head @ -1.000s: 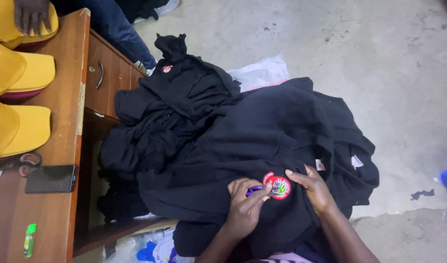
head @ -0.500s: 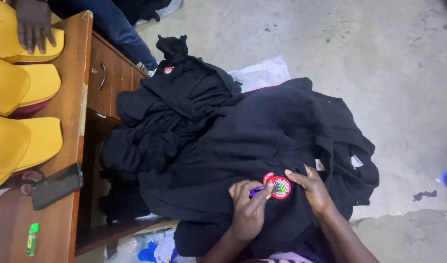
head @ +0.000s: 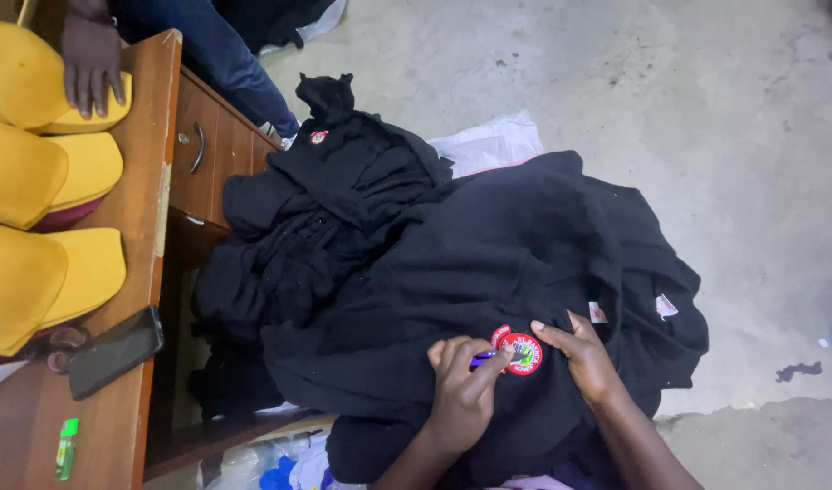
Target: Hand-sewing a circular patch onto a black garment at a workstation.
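A person's left hand (head: 461,395), fingers curled around a small purple tool (head: 482,359), works its tip at the edge of a round red embroidered badge (head: 518,350) on a black knitted garment (head: 489,263) heaped over the lap. The right hand (head: 584,363) lies flat, fingers spread, pinning the cloth just beside the badge. More black garments (head: 325,209) are piled against a wooden surface (head: 148,181) bearing yellow caps (head: 35,172), a dark phone (head: 115,352) and another person's hand (head: 91,63). The badge work appears under way; steady cloth and a careful tip seem needed.
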